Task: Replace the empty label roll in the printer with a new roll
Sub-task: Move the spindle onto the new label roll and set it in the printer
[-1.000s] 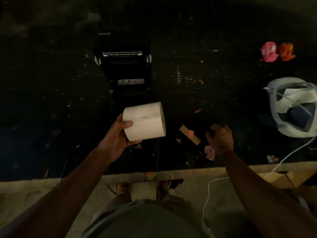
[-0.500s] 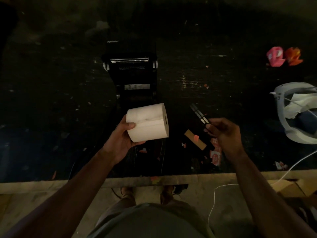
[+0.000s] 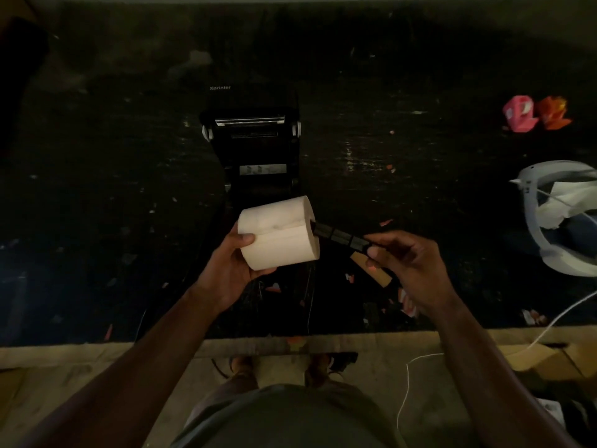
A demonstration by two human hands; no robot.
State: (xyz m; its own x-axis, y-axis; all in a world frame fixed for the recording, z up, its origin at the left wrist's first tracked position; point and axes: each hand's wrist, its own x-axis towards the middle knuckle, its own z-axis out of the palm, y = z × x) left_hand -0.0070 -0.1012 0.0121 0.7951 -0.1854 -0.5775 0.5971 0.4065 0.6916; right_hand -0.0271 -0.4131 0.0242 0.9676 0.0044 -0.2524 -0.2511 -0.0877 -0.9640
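My left hand (image 3: 231, 265) grips a full white label roll (image 3: 279, 232) above the near edge of the dark table. A black spindle bar (image 3: 342, 237) is pinched in my right hand (image 3: 407, 263); its far tip touches the core hole on the roll's right face. The black printer (image 3: 253, 147) stands open behind the roll, its lid tilted back and its bay dark. A brown cardboard core (image 3: 371, 268) lies on the table under my right hand, partly hidden by it.
A white-rimmed container (image 3: 536, 234) with crumpled paper sits at the right edge. Pink (image 3: 518, 114) and orange (image 3: 554, 113) paper scraps lie far right. A white cable (image 3: 562, 315) trails off the table's front wooden edge (image 3: 97, 349). Small paper bits litter the dark table.
My right hand picked the black spindle bar up from the table and brought it left to the roll's core hole. The left hand kept holding the roll.
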